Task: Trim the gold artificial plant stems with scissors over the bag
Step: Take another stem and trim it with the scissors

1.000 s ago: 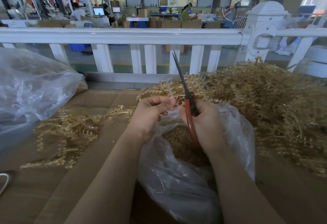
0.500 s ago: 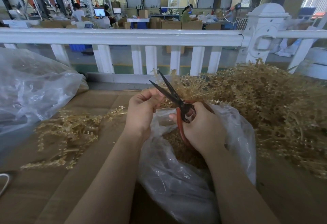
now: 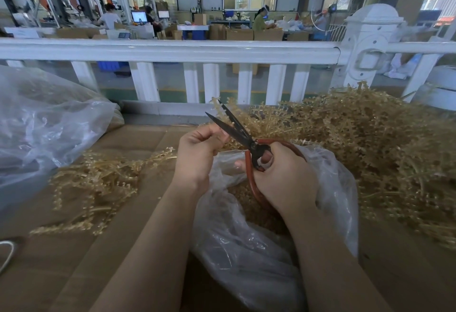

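My right hand (image 3: 283,178) grips the red handles of black-bladed scissors (image 3: 237,131), whose blades stand apart and point up-left. My left hand (image 3: 197,154) pinches a gold plant stem (image 3: 219,107) that rises between the open blades. Both hands hover over a clear plastic bag (image 3: 246,250) with gold cuttings inside. A big heap of gold stems (image 3: 370,151) lies to the right. A smaller bunch of gold stems (image 3: 98,183) lies on the cardboard to the left.
Brown cardboard (image 3: 61,262) covers the work surface. A large clear plastic bag (image 3: 42,126) sits at the left. A white railing (image 3: 172,50) runs across behind the surface, with a white post (image 3: 370,43) at the right. People work at distant tables.
The scissors tipped from upright and closed to pointing up-left with the blades apart. My left hand lifted the stem up to the blades.
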Motion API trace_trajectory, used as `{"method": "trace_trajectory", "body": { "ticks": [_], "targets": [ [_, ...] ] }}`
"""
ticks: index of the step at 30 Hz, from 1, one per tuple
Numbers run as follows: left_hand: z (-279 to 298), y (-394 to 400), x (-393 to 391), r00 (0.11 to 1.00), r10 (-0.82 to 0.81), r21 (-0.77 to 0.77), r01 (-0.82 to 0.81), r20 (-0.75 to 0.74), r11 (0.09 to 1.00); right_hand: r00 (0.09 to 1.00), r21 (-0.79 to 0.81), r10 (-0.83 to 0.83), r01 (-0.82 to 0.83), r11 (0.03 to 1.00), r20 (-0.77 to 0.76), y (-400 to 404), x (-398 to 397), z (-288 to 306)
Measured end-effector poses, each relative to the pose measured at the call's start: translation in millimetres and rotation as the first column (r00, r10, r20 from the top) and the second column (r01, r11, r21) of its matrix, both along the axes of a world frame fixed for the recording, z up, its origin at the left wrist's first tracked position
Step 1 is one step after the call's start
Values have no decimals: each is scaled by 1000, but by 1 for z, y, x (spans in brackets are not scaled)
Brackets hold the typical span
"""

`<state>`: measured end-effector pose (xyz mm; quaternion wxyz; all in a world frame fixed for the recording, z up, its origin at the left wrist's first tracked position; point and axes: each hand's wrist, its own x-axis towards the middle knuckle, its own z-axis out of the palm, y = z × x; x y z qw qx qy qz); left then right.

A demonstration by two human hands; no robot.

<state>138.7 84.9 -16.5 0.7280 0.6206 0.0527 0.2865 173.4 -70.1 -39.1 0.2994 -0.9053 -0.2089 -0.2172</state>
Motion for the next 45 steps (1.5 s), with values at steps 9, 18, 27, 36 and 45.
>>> {"method": "trace_trajectory", "body": {
  "ticks": [9, 18, 27, 36, 45],
  "targets": [
    [1, 1, 0, 999, -50, -9, 50, 13, 999, 998, 58, 60, -59, 997, -13, -1, 1, -2],
    [-1, 1, 1, 995, 40, 115, -50, 92, 992, 999, 49, 53, -53, 997, 5, -1, 1, -2],
    [-4, 1, 2, 994, 1, 23, -3, 111, 1000, 999, 29, 4, -5, 1000, 38, 1, -1, -1],
    [-3, 5, 1, 994, -87, -57, 91, 58, 994, 997, 89, 66, -69, 994, 40, 0, -3, -1],
    [1, 3, -1, 995, -86, -110, 92, 52, 990, 996, 71, 55, -60, 996, 65, 0, -2, 0]
  ]
}}
